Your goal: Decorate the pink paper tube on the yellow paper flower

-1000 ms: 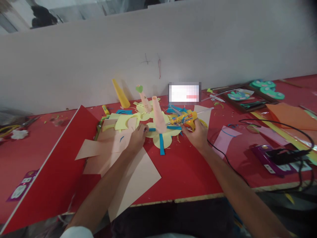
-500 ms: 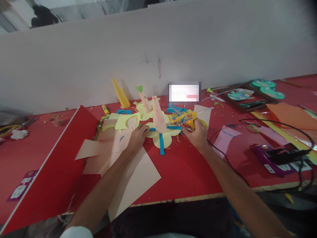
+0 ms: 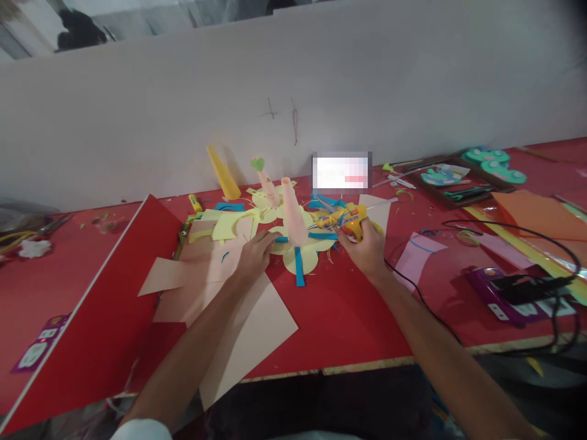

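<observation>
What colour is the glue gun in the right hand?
The glue gun is mainly yellow; the head view, the only one here, shows it.

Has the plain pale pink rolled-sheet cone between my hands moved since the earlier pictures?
No: the plain pale pink rolled-sheet cone shows no visible shift against the thin red loop on the grey wall.

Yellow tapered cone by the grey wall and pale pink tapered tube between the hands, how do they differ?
The yellow tapered cone is nearer the grey wall; the pale pink tapered tube is nearer the person. The tube rises from a pale yellow lobed base; no such base shows beneath the cone. Both narrow upward.
</observation>
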The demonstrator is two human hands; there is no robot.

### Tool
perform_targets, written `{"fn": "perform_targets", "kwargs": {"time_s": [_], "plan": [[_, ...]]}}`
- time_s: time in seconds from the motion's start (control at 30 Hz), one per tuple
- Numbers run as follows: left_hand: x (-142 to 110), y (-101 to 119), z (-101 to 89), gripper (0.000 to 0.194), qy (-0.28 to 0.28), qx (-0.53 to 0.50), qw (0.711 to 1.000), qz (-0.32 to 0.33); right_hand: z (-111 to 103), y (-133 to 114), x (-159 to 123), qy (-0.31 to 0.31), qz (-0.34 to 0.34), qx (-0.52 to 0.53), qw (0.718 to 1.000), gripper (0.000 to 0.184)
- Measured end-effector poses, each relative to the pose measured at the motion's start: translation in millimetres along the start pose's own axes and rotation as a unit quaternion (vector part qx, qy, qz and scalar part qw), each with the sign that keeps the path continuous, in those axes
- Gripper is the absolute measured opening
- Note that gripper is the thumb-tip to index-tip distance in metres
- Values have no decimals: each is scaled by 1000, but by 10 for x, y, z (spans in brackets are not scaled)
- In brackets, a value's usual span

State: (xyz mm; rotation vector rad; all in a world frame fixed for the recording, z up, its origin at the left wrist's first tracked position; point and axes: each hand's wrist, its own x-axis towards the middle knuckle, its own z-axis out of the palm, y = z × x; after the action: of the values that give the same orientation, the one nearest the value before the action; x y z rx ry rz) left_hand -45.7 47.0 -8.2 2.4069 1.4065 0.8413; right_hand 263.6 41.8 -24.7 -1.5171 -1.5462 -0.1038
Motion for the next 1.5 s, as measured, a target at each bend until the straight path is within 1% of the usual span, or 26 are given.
{"fn": "perform_targets", "kwargs": {"time_s": [0.13, 0.23, 0.33, 0.43, 0.57, 0.7, 0.8, 1.03, 1.17, 1.27, 1.37, 1.43, 1.5], "plan": [[5, -17, 26, 31, -2, 8, 1000, -22, -24, -24, 18, -8, 22, 19, 1000, 38], [6, -34, 54, 26, -17, 31, 998, -50, -44, -42, 29, -8, 38, 26, 999, 38], [5, -38, 59, 27, -30, 46, 996, -70, -62, -54, 37, -14, 58, 33, 998, 39], [12, -32, 47, 26, -10, 28, 998, -54, -78, -66, 44, -18, 72, 37, 997, 41], [24, -54, 54, 29, 24, -34, 999, -25, -91, -83, 52, -20, 81, 50, 995, 42], [18, -112, 97, 31, 39, -84, 995, -26, -95, -95, 52, -12, 88, 71, 994, 40], [10, -135, 113, 31, 48, -101, 993, -32, -99, -99, 56, 0, 96, 78, 992, 41], [17, -62, 41, 17, 60, -76, 994, -57, -99, -107, 65, 5, 104, 87, 991, 41], [22, -23, 6, 16, 50, -19, 997, -49, -123, -104, 66, 5, 110, 79, 991, 41], [25, -24, 9, 21, 42, 8, 998, -53, -218, -27, 147, 25, 125, 59, 990, 40], [26, -36, 26, 26, 23, 19, 997, -77, -388, 173, 309, 30, 131, 14, 991, 42], [25, -44, 35, 26, 14, 25, 996, -82, -516, 364, 414, -1, 136, -24, 990, 44], [24, -48, 40, 26, 12, 27, 996, -78, -627, 568, 476, -58, 155, -67, 984, 44]]}}
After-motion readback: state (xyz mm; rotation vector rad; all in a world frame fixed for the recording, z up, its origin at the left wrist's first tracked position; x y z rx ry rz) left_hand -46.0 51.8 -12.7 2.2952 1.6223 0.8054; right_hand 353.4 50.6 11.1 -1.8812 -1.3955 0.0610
